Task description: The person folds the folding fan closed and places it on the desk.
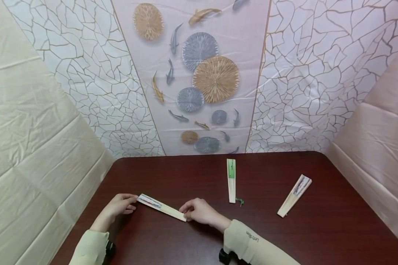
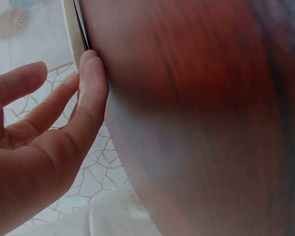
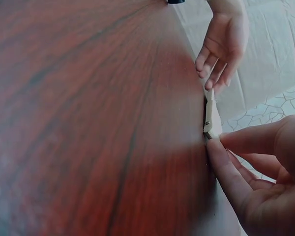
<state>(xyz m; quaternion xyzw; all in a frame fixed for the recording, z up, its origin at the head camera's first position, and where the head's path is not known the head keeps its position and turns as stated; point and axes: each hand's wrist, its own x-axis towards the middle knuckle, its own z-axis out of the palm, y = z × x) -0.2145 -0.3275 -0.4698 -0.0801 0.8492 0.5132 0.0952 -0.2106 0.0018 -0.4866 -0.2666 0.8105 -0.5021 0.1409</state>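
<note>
A folded hand fan (image 1: 161,207) with a pale, printed wide end lies slanted on the dark table, its narrow end toward the right. My right hand (image 1: 200,211) pinches that narrow end between thumb and index finger; the rivet end of the fan (image 3: 211,118) shows close to these fingertips in the right wrist view. At the wide end, the fingertips of my left hand (image 1: 120,206) touch the fan's tip. The left wrist view shows the left thumb (image 2: 27,81) held apart from the fan, the fingers loosely bent.
A green folded fan (image 1: 231,180) with a green tassel (image 1: 240,201) lies farther back, right of the middle. Another pale printed fan (image 1: 294,195) lies slanted at the right. The brown table (image 1: 172,173) ends at patterned cloth (image 1: 199,121) behind and pale cloth (image 1: 36,140) on the left.
</note>
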